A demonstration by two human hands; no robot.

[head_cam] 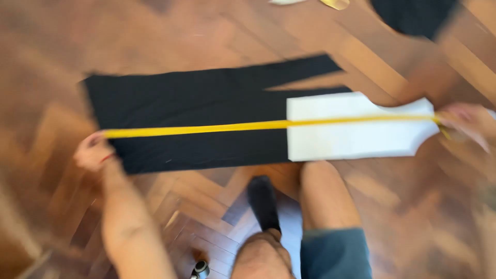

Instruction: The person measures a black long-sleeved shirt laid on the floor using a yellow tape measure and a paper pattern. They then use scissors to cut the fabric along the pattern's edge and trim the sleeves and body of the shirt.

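left hand (92, 153): pinched shut on one end of yellow tape measure (206, 127), pinning it at the black fabric (196, 118) edge.
right hand (467, 122): blurred; seems closed on the tape's other end, past the white pattern piece (356, 135).
tape: pulled taut lengthwise across fabric and pattern, presumably to read full length.
fabric: flat on wooden parquet floor (403, 206), white piece overlapping its right end.
knees: just below the fabric edge.

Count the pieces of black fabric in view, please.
2: a large black fabric piece spread on the floor under the yellow measuring tape, another at the top edge, partly cut off.
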